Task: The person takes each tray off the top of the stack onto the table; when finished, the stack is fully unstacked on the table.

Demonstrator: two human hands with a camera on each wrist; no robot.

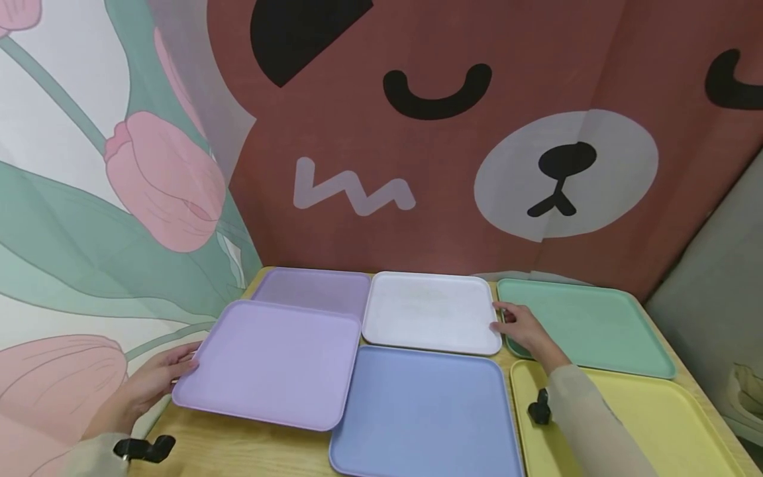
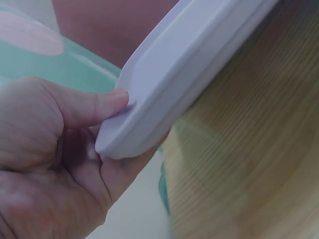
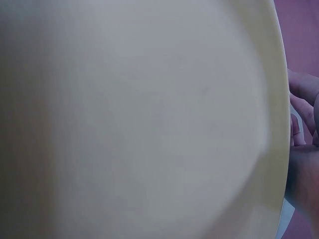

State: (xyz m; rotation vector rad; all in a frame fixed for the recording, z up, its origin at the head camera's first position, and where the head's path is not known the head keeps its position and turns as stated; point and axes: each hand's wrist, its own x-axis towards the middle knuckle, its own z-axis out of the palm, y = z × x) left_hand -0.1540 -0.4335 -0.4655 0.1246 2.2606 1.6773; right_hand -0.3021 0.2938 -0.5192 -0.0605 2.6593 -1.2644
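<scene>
A lilac tray [image 1: 271, 361] is raised and tilted at the left, overlapping another purple tray [image 1: 312, 288] behind it. My left hand [image 1: 152, 381] grips its left corner, thumb on the rim and fingers beneath; the left wrist view shows this pinch on the tray corner [image 2: 149, 94] close up. At the back middle lies a white tray [image 1: 432, 311]. My right hand [image 1: 527, 331] reaches over to that tray's right edge, fingertips and thumb tip touching the rim. In the right wrist view, the yellow tray's rim [image 3: 279, 99] partly hides the right hand [image 3: 304, 159].
A blue tray [image 1: 426, 411] lies in front of the white one. To the right are a green tray [image 1: 596, 324] and a yellow tray [image 1: 650, 424], beneath my right forearm. The wooden table [image 1: 220, 447] meets a printed curtain [image 1: 357, 238] at its back edge.
</scene>
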